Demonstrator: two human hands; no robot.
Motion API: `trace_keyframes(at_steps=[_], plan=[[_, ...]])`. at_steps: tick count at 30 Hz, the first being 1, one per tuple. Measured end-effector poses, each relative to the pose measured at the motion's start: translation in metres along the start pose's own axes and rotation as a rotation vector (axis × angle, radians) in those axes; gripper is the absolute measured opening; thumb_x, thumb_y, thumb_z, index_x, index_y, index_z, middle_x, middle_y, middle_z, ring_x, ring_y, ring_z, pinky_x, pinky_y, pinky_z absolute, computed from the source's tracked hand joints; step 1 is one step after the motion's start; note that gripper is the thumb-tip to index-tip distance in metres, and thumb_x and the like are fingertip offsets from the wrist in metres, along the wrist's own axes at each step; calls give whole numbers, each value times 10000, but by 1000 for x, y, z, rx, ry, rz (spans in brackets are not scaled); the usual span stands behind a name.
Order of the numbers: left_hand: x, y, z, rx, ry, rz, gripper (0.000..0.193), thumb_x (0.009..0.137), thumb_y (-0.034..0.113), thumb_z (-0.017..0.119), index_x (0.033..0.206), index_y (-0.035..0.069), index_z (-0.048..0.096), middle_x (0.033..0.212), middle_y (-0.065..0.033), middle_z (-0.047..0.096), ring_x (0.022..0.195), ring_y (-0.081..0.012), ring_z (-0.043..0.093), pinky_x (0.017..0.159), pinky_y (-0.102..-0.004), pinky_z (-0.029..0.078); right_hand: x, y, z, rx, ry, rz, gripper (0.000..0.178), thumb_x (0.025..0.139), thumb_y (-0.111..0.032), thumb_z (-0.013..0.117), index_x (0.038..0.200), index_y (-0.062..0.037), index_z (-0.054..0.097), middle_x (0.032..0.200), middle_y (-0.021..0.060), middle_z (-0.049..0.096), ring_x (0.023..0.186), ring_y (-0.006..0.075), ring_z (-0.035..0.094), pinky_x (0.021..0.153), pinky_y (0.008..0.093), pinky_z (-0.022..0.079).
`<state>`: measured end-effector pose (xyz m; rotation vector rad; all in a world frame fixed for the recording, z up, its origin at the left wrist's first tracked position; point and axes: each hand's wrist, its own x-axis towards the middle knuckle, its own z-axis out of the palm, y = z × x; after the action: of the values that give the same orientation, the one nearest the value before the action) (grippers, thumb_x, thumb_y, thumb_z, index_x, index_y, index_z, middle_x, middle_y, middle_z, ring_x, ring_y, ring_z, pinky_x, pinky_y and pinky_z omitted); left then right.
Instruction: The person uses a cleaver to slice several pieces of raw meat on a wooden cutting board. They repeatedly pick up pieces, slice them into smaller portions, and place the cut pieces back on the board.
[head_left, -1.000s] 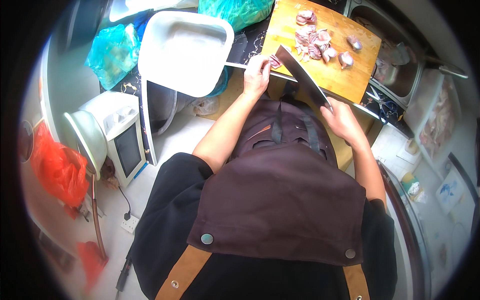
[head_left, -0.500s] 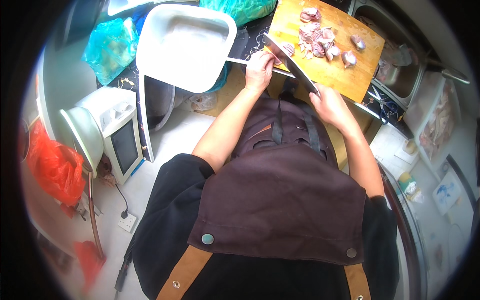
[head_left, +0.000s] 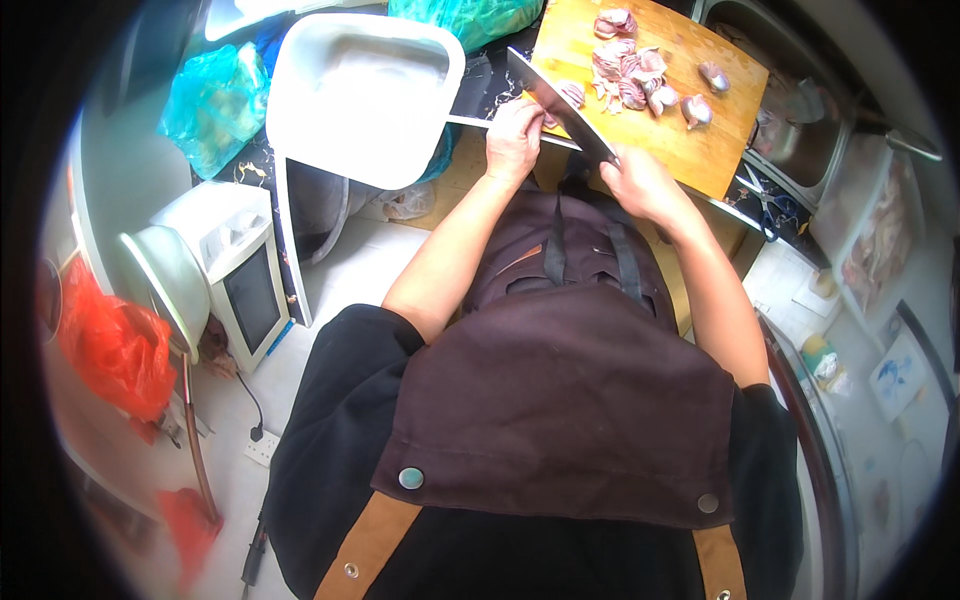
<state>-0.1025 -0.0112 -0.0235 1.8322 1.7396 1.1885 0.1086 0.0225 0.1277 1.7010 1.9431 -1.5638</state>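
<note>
A wooden cutting board (head_left: pixel 675 155) lies at the counter's near edge. On it are several purplish-pink and white meat pieces (head_left: pixel 630 72) that look like gizzards, some finely scored, some whole. My right hand (head_left: pixel 645 188) is wrapped round the handle of a broad-bladed kitchen knife (head_left: pixel 575 118), its blade slanting to the far left over the board's near-left corner. My left hand (head_left: pixel 512 145) is left of the blade, fingers bent and pressed on a small pink gizzard piece (head_left: pixel 549 120) partly hidden by them. Another scored piece (head_left: pixel 573 93) lies just beyond the blade.
A white basin (head_left: pixel 290 110) stands left of the board. Teal plastic bags (head_left: pixel 212 105) lie behind and beside it. Scissors (head_left: pixel 765 205) rest right of the board, near a metal sink (head_left: pixel 820 150). A white microwave (head_left: pixel 250 290) and red bag (head_left: pixel 115 345) are at the left.
The knife and my right hand have slid a little toward the far left, along the blade. My left hand stays at the board's corner. The whole view has shifted slightly.
</note>
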Motion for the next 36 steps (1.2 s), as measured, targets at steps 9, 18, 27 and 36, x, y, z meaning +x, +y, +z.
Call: trace_keyframes(at_steps=[9, 18, 27, 36], plan=[[-1, -3, -1, 15, 5, 10, 119, 850, -7, 737, 948, 50, 701, 942, -108, 717, 925, -319, 689, 840, -398, 552, -10, 30, 21, -12, 32, -32, 236, 952, -123, 534, 1087, 46, 627, 968, 328, 666, 988, 480, 670, 866, 499, 518], [-3, -7, 1, 11, -14, 32, 136, 861, -24, 713, 979, 36, 681, 966, -138, 685, 946, -352, 662, 844, -417, 542, 6, 46, 57, -68, 181, -95, 305, 938, -152, 543, 1193, -2, 620, 966, 320, 696, 964, 492, 675, 868, 566, 529], [10, 0, 5, -70, -74, -180, 286, 838, 58, 735, 1103, 38, 630, 1030, -183, 624, 923, -369, 638, 831, -440, 542, -80, 95, 8, 5, 95, 19, 163, 932, -123, 571, 957, 33, 611, 875, 292, 653, 856, 468, 662, 784, 504, 517], [85, 39, 18, 416, -567, -315, 368, 891, 244, 661, 1172, 9, 617, 1025, -291, 690, 946, -454, 696, 879, -516, 558, -125, 121, 19, 292, 378, 168, 187, 922, -142, 600, 928, 45, 609, 729, 207, 575, 670, 300, 591, 694, 415, 498]])
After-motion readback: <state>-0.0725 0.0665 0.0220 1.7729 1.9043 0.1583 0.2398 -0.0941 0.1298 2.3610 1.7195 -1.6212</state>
